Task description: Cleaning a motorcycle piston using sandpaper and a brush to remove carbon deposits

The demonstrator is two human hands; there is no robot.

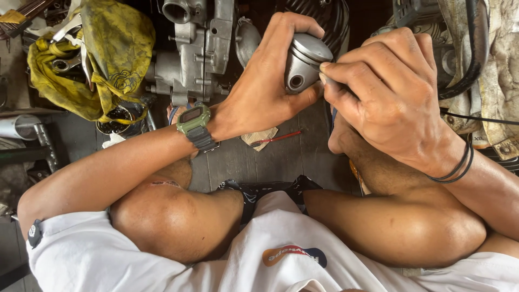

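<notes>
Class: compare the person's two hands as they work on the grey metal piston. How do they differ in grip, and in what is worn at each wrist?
The left hand wraps around the piston, cupping it; the right hand is closed in a fist, pinching something mostly hidden against the piston's side. The left wrist has a green digital watch; the right has thin black bands. Both are bare.

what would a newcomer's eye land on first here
First, the grey metal piston at top centre, gripped in the left hand, with the right hand pressed against its side; whether that hand holds a small tool cannot be told. Next, the green wristwatch on the left wrist, left of centre. Then the crumpled yellow cloth at top left, beside a grey metal engine casing.
</notes>
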